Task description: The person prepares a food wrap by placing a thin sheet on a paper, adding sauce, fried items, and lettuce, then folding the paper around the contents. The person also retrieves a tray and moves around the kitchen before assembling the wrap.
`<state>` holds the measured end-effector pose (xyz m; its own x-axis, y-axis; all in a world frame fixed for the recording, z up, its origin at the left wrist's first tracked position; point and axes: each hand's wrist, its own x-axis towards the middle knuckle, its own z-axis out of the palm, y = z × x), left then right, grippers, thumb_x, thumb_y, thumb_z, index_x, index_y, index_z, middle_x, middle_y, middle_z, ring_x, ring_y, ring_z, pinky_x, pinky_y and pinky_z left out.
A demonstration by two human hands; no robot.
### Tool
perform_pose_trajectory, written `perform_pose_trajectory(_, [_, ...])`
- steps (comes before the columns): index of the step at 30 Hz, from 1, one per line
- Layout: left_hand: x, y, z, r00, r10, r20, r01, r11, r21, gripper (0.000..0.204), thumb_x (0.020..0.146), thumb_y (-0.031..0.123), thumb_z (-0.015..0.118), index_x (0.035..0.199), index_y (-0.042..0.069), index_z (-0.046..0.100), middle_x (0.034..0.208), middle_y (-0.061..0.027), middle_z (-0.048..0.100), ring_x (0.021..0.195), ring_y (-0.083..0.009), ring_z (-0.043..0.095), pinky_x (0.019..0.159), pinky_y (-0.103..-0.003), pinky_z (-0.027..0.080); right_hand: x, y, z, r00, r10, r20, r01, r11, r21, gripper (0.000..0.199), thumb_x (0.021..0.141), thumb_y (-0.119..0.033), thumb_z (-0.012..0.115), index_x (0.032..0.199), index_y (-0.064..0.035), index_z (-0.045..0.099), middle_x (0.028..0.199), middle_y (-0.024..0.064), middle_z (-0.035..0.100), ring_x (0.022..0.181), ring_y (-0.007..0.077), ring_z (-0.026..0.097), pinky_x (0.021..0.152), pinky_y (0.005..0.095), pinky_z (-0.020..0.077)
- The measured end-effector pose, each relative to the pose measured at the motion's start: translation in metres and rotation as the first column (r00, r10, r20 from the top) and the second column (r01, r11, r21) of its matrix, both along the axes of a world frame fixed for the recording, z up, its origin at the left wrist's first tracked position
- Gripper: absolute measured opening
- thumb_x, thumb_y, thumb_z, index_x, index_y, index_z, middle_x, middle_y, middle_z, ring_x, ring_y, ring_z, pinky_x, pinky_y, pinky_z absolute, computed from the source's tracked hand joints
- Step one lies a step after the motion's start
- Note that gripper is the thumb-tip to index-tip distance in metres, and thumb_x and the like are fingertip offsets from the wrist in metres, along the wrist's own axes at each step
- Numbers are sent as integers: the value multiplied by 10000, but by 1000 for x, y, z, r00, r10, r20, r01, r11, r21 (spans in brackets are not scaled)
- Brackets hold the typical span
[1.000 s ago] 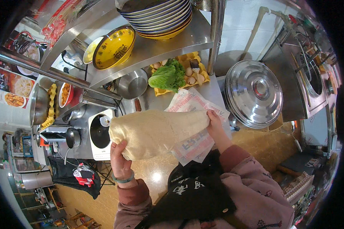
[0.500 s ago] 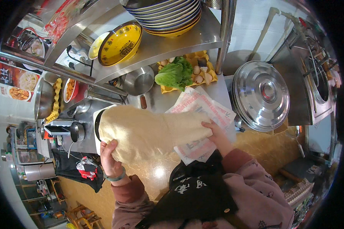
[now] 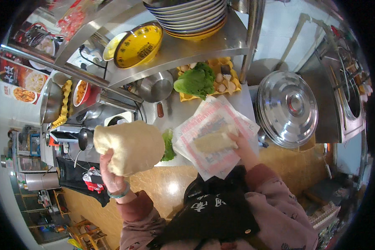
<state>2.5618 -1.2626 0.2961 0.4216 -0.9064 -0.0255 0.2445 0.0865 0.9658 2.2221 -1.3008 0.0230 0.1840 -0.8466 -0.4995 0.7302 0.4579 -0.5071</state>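
My left hand (image 3: 111, 173) grips a large pale piece of flatbread (image 3: 131, 143) by its lower left edge, holding it up over the counter's front edge. A smaller strip of the same flatbread (image 3: 214, 141) is pinched in my right hand (image 3: 243, 146). That strip lies over white paper sheets with red print (image 3: 191, 125), stacked at angles on the counter. Between the two pieces there is a gap, where a green lettuce leaf (image 3: 168, 146) shows on the steel, partly hidden by the large piece.
Behind the paper sits a yellow egg tray (image 3: 233, 85) with several eggs and a head of lettuce (image 3: 196, 81). A steel pan (image 3: 155, 87) stands left of it. A shelf overhead carries yellow bowls (image 3: 139, 46) and stacked plates (image 3: 191, 18). At right is a large lidded steel pot (image 3: 287, 108).
The flatbread, one long sheet between both hands before, is now torn in two. My left hand has moved left with the larger piece; my right hand keeps the smaller one over the paper.
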Motion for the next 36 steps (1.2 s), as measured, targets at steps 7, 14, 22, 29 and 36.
perform_pose_trajectory(7, [7,-103,-90,787,-143,-600,240,967,84,305,831,86,541,1126,16,502,1068,-99,583,982,-227,566,859,-352,454,3,20,9,900,31,-436,-173,941,-290,500,814,-97,596,1268,-32,395,1173,92,521,1064,242,520,854,361,463])
perform_pose_trajectory(14, [7,-239,-181,659,-58,-750,-10,996,-87,271,870,117,486,1123,18,487,1102,-111,564,1044,-264,525,923,-413,414,8,19,45,947,55,-316,19,974,226,452,814,-149,609,1217,-34,440,1086,82,559,972,210,556,772,325,476])
perform_pose_trajectory(22, [-16,-165,-226,945,-161,-284,210,966,151,393,862,210,537,1193,22,438,1164,-77,502,1097,-236,467,952,-363,344,24,12,51,834,126,-538,-217,970,-110,297,867,-192,547,1109,-19,549,921,21,607,859,114,548,705,269,446])
perform_pose_trajectory(29, [-70,-90,-199,462,-875,-143,878,474,-67,584,826,221,631,1306,16,370,1240,-74,465,1159,-170,418,992,-297,307,23,-19,124,607,401,-686,-702,675,-227,303,869,-201,558,1081,15,575,903,12,608,794,90,533,713,256,435])
perform_pose_trajectory(36, [-72,-99,-174,571,-813,-110,820,562,109,157,777,21,654,924,42,604,873,13,594,809,-71,539,746,-211,434,6,-52,154,488,166,-857,-688,678,-260,168,881,-111,531,948,23,608,876,-24,583,818,54,489,723,235,426])
